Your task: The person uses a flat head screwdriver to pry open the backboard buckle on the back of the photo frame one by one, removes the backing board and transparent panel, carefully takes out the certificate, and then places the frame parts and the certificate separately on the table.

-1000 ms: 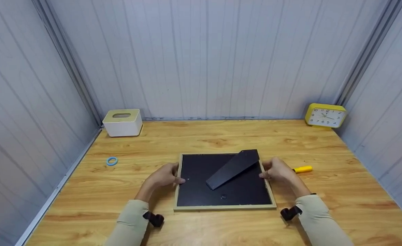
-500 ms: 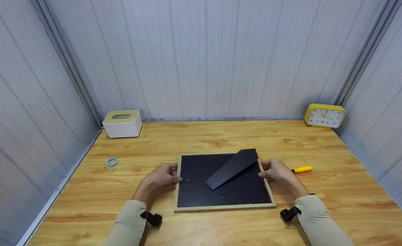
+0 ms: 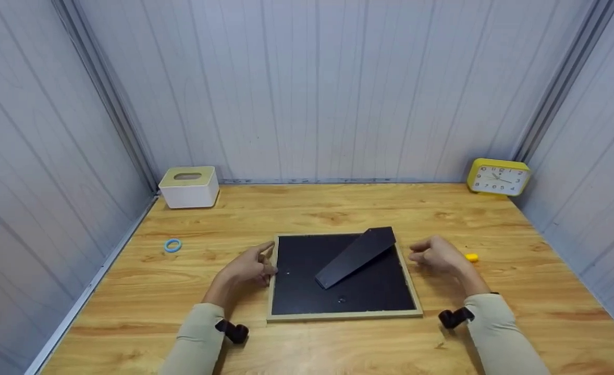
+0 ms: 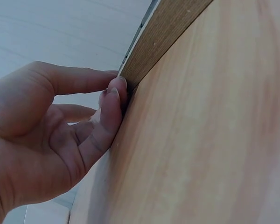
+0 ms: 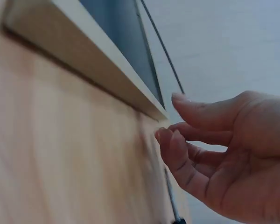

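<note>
The picture frame (image 3: 344,316) was seen lying flat on the tabletop (image 3: 317,205) at the lower centre of the head view, set between both hands, and this placing was judged to matter most for the coming move. By the left grip (image 3: 249,265) it was met directly to the right: its left rail was pinched between thumb and fingers, though how firmly could not be told. From the right grip (image 3: 440,255) it lay just to the left, with a narrow gap shown at the right rail; there the digits were loosely bent and nothing was held. The left hand was thus the nearer, being in contact. The frame's long axis was laid across the picture, left to right, with the dark backing board (image 3: 302,291) turned up. On that board the tapered stand (image 3: 356,258) was slanted, its narrow end pointed toward the lower left and its broad end toward the upper right, past the frame's upper right corner. Near the right wrist, a yellow-handled tool (image 3: 472,257) was partly hidden, its handle end pointed to the right of the head view; its thin shaft was shown below the fingers in the right wrist view.
</note>
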### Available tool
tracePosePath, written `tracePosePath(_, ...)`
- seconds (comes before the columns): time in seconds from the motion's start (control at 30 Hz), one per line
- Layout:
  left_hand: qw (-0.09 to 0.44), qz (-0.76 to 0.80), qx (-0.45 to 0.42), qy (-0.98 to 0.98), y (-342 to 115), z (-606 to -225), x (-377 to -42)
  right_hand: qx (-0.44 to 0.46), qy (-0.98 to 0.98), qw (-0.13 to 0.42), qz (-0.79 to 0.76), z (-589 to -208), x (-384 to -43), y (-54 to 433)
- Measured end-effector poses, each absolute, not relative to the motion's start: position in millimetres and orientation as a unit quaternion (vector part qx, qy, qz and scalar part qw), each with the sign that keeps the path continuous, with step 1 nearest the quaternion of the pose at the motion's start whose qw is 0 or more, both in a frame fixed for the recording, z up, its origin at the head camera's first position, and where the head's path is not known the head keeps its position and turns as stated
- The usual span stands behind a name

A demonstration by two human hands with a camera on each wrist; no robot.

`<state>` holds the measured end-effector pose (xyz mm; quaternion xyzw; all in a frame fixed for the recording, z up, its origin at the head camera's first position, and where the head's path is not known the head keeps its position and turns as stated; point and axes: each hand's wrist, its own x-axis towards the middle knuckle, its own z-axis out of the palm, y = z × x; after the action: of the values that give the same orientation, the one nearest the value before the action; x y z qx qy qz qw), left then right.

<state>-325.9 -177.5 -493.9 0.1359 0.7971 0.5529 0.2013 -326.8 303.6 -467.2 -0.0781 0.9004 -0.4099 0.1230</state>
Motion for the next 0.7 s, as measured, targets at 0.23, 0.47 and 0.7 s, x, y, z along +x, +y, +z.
tracePosePath(0.23,0.196,0.548,0.139,0.801,-175.4,-491.5,-327.3,-0.102,0.903,0.071,-0.41,-459.5,-330.7,348.6)
tracePosePath(0.47,0.193,0.554,0.14,0.797,-175.7,-491.8,-326.2,-0.118,0.922,0.031,-0.366,-464.4,-330.8,385.7)
tracePosePath(0.7,0.195,0.544,0.143,0.804,-177.0,-494.0,-324.4,-0.042,0.902,0.086,-0.421,-482.8,-324.0,416.8)
